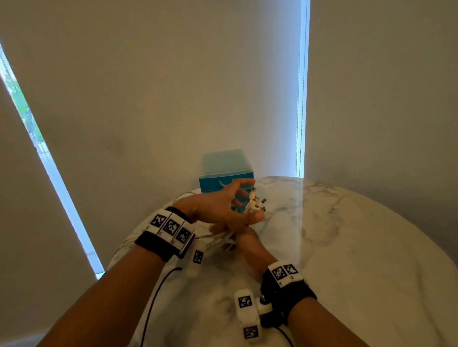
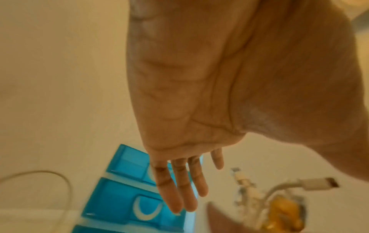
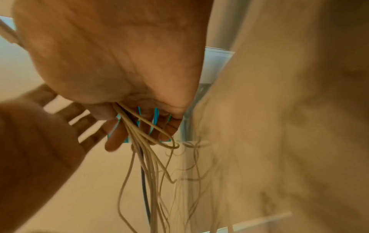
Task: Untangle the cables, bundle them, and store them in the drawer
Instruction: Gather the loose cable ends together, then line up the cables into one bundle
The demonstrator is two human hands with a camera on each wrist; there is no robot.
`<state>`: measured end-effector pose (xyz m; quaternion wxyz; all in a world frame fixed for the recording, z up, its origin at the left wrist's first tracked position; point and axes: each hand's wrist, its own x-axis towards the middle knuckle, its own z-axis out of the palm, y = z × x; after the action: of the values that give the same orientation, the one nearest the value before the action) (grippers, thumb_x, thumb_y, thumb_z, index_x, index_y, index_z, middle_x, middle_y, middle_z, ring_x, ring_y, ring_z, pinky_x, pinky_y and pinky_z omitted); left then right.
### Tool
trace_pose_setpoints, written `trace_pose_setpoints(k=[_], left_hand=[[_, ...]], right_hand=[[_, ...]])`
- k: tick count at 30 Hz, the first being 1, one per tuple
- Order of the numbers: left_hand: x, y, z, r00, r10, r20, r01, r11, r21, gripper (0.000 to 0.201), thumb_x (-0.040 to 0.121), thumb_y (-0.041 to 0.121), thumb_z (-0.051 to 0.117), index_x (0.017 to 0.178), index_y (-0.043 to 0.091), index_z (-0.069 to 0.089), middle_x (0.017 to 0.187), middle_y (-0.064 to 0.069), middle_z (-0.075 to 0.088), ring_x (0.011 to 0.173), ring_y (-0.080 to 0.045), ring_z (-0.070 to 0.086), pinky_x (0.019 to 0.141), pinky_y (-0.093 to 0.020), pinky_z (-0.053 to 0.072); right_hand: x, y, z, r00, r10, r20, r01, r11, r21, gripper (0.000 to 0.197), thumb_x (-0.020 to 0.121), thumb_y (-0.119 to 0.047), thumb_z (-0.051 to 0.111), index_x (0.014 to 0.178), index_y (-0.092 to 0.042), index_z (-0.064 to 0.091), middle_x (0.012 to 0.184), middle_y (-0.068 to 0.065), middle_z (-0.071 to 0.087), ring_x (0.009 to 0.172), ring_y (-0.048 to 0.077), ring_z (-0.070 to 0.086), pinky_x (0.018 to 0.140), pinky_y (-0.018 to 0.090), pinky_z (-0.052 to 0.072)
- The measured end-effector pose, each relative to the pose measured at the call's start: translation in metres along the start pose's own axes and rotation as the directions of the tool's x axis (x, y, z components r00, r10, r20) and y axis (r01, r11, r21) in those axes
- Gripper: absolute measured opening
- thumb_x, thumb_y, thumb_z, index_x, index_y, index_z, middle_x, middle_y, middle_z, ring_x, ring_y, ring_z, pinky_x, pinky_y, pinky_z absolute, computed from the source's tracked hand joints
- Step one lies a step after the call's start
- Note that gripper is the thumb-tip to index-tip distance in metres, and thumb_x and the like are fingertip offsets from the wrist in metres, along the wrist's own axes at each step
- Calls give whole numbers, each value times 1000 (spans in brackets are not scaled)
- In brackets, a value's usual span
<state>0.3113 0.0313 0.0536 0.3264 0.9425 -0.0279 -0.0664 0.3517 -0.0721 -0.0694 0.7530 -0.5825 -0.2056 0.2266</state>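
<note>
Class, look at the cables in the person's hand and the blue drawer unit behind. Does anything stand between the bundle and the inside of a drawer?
Yes. The left hand, fingers spread, is in front of the blue drawer unit, and its drawers look closed. The right hand grips the cables near the unit.

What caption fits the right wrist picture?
Right hand grips a bunch of pale cables hanging over the table.

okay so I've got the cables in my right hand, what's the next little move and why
Probably close the left hand around the plug ends to gather them. Its fingers are spread open, while the right hand grips the cables, whose strands hang loose and looped, not yet bundled. The blue drawers look shut.
</note>
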Motion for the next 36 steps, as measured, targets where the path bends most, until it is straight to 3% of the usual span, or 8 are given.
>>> trace_pose_setpoints(k=[3, 8, 14, 21, 26, 29, 33, 36], left_hand=[[-5, -23, -7, 995, -71, 65, 66, 994, 83, 98, 96, 51, 74, 167, 36, 8, 164, -1, 41, 148, -21, 46, 122, -42, 43], [-9, -48, 20, 983, -150, 106, 125, 969, 213, 109, 82, 61, 85, 164, 36, 18, 158, 8, 47, 143, -13, 44, 123, -35, 32], [-6, -59, 42, 996, -83, 11, 72, 916, 393, 34, 94, 67, 67, 109, 37, 64, 113, 7, 71, 101, -14, 65, 95, -35, 52], [-15, -59, 31, 984, -176, -9, 161, 879, 448, 57, 91, 76, 63, 101, 22, 75, 95, 0, 74, 86, -18, 66, 81, -34, 52], [-46, -96, -2, 956, -292, -23, 270, 848, 457, 41, 88, 68, 72, 102, 30, 74, 102, 5, 75, 95, -18, 68, 90, -34, 53], [-67, -119, -21, 949, -313, -25, 293, 852, 433, 53, 77, 84, 71, 102, 38, 71, 102, 14, 73, 97, -13, 67, 93, -35, 53], [-87, -126, -36, 956, -292, -14, 285, 924, 254, 101, 57, 111, 43, 122, 40, 71, 123, 16, 69, 116, -9, 62, 103, -31, 43], [-91, -126, -43, 917, -381, -119, 398, 899, 185, 99, 70, 109, 18, 109, 41, 79, 123, 11, 69, 121, -16, 59, 113, -43, 34]], right_hand=[[5, -5, -2, 999, 24, -45, -14, 979, 205, 44, 115, -40, 43, 116, -10, 76, 100, 9, 83, 100, 30, 76, 94, 46, 60], [2, -17, -10, 989, 122, -88, -59, 853, 519, 57, 105, -54, 56, 65, -14, 58, 59, 7, 58, 62, 21, 63, 83, 44, 56], [-5, -23, -25, 1000, -15, -21, 25, 775, 631, 60, 110, -49, 52, 61, -16, 41, 51, 5, 34, 50, 17, 42, 65, 34, 53], [5, -29, -55, 994, -73, 87, -14, 678, 735, 62, 113, -48, 47, 60, -17, 40, 43, 0, 30, 37, 12, 30, 45, 30, 27], [9, -37, -92, 995, -102, 6, 60, 628, 776, 65, 113, -45, 47, 54, -20, 38, 41, -2, 27, 34, 12, 25, 42, 28, 21], [10, -40, -109, 993, -112, -46, 106, 619, 778, 65, 112, -46, 48, 53, -21, 37, 41, -3, 26, 34, 12, 24, 41, 27, 21], [9, -44, -120, 991, -109, -75, 128, 649, 750, 64, 110, -47, 51, 54, -22, 37, 42, -4, 27, 35, 11, 23, 42, 27, 20], [8, -48, -123, 990, -120, -69, 132, 681, 720, 64, 110, -47, 53, 53, -22, 36, 42, -4, 27, 35, 10, 22, 42, 27, 19]])
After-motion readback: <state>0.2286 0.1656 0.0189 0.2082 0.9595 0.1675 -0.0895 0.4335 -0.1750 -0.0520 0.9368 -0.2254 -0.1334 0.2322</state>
